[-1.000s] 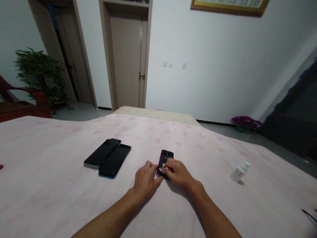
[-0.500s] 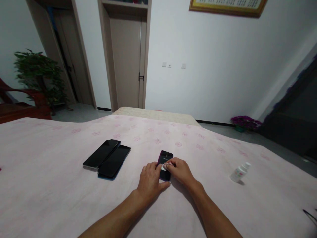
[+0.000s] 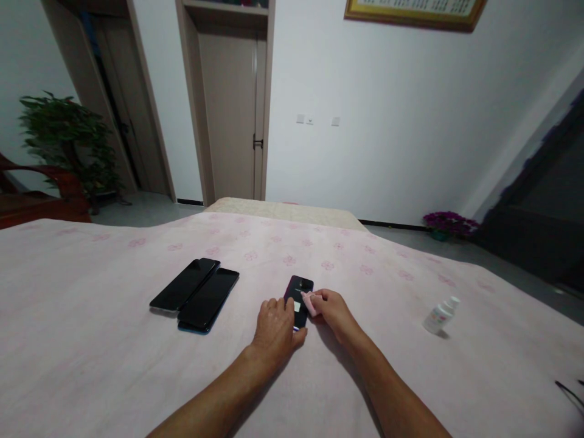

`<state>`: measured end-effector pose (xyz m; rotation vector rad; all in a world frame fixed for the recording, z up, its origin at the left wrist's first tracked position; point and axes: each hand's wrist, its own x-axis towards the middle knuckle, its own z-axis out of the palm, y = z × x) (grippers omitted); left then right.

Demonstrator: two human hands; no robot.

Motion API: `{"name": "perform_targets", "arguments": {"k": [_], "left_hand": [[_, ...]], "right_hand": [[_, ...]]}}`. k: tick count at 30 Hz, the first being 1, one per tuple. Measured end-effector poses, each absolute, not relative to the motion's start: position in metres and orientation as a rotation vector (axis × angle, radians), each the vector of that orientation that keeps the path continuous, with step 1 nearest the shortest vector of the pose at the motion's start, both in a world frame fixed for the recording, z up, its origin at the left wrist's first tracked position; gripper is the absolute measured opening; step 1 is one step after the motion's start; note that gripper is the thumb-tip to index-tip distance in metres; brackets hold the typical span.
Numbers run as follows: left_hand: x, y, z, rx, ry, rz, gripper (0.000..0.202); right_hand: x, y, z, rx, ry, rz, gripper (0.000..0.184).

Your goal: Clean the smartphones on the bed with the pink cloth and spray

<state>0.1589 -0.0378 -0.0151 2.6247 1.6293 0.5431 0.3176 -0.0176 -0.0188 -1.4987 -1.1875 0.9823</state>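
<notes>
A dark smartphone (image 3: 300,291) lies on the pink flowered cloth (image 3: 292,365) in front of me, with a small pale rectangle on its upper face. My left hand (image 3: 276,328) holds it at the left edge, the thumb by its lower end. Pinched in my right hand (image 3: 335,310) is a folded pink wipe (image 3: 312,302), at the phone's right edge. To the left, black phones (image 3: 208,301) lie side by side and partly overlapping, dark screens up. A small white spray bottle (image 3: 441,316) stands to the right of my hands.
A dark cable (image 3: 568,390) lies at the far right edge. Beyond the covered surface are a wooden armchair (image 3: 50,188), a leafy plant (image 3: 68,140), a closed door (image 3: 230,109) and purple flowers (image 3: 449,224) on the floor.
My right hand has drawn the wipe from the middle of the phone to its right edge, so more of the pale rectangle shows. My left hand keeps its hold.
</notes>
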Motion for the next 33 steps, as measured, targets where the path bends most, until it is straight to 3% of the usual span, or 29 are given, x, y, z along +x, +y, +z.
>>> {"name": "perform_targets", "arguments": {"k": [3, 6, 16, 24, 33], "left_hand": [[0.158, -0.035, -0.016, 2.635, 1.69, 0.573, 0.043], [0.153, -0.031, -0.016, 2.653, 1.686, 0.577, 0.031], [0.142, -0.031, -0.021, 2.786, 1.521, 0.711, 0.026], [0.138, -0.029, -0.023, 2.806, 1.492, 0.824, 0.023], [0.137, -0.035, -0.018, 2.804, 1.419, 0.782, 0.028]], "right_hand": [[0.323, -0.012, -0.023, -1.435, -1.058, 1.02, 0.031], [0.33, -0.007, -0.025, -1.453, -1.124, 0.647, 0.031], [0.327, -0.004, -0.017, -1.207, -1.53, -0.031, 0.02], [0.32, -0.019, -0.02, -0.996, -1.825, -0.096, 0.04], [0.341, -0.001, -0.019, -1.2, -1.665, -0.24, 0.034]]}}
